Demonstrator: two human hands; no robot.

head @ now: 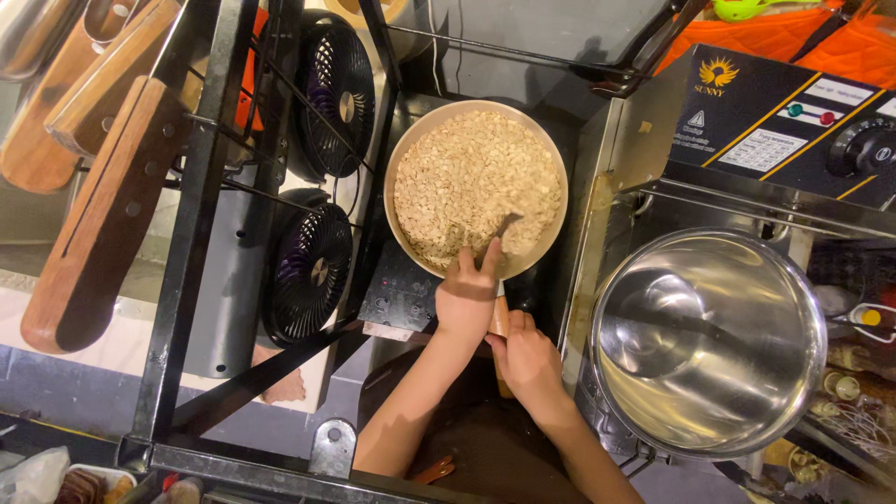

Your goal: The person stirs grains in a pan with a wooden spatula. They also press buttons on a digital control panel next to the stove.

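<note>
- Cramped stall counter is seen from above, with a steel bowl at the right.
- Right hand is closed around the pan's wooden handle — the sensible grip point.
- Left hand is curled around a utensil in the grains.
- Pan is set on a black cooktop, heaped with pale flakes — judged loose, easily spilled.
- Two black fans are mounted beyond.
</note>
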